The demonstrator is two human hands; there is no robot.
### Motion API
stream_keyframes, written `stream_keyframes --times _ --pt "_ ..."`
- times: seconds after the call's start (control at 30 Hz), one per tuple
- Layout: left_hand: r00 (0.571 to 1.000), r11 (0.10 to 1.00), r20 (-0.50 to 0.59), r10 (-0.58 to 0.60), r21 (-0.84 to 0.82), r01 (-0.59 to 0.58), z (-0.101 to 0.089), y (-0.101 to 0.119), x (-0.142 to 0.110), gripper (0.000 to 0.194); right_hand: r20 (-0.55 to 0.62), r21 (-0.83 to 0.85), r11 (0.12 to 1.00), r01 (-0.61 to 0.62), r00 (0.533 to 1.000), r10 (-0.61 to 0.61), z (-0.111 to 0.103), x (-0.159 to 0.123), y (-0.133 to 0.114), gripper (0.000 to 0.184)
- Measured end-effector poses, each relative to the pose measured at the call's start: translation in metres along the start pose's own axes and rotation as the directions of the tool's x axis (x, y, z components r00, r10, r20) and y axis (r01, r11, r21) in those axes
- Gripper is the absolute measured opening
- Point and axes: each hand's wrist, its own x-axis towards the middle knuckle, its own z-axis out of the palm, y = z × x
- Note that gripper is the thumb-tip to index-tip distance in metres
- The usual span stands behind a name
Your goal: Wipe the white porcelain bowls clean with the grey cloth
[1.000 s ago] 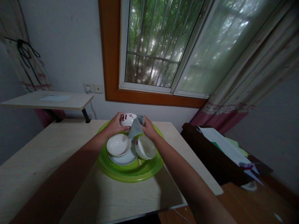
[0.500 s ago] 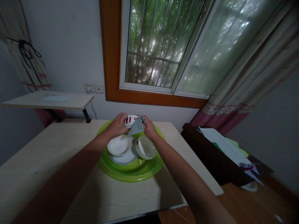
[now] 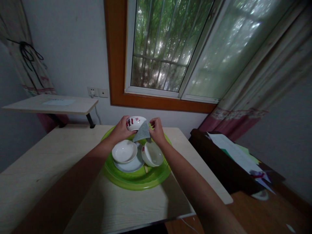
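Note:
My left hand (image 3: 121,130) grips the left side of a white bowl with red and dark markings (image 3: 135,123), held tilted above the far part of a green basin (image 3: 136,186). A grey cloth (image 3: 142,132) hangs over the bowl's right side. My right hand (image 3: 157,130) is at the cloth's right edge with its fingers curled, pinching it. Below, in the basin, a white bowl (image 3: 124,151) rests on a white plate (image 3: 131,167). Beside it another bowl with a red pattern (image 3: 152,154) leans tilted. A small light stick-like piece (image 3: 146,168) shows under that bowl.
The basin stands on a pale wooden table (image 3: 83,182). A small raised shelf (image 3: 73,109) with a paper is at the left. Behind are the wall and a window (image 3: 161,65). At the right, papers (image 3: 231,151) lie on a dark piece of furniture.
The held bowl has risen slightly and shows more of its side. My right hand has shifted a little right, away from the bowl, and the cloth hangs more spread out.

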Motion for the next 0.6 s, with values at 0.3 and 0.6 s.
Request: stream_keyframes --times 0.3,0.6 --pt "0.997 0.997 0.002 -0.077 0.0 0.077 -0.0033 0.0033 0.0004 0.084 0.131 0.068 0.997 -0.025 0.991 0.016 -0.0006 0.0003 0.0041 0.011" --pt "0.986 0.984 -0.032 -0.166 0.054 0.167 -0.0053 0.0059 0.0039 0.084 -0.014 -0.093 0.988 -0.125 0.992 0.124 -0.0069 0.002 -0.0049 0.012"
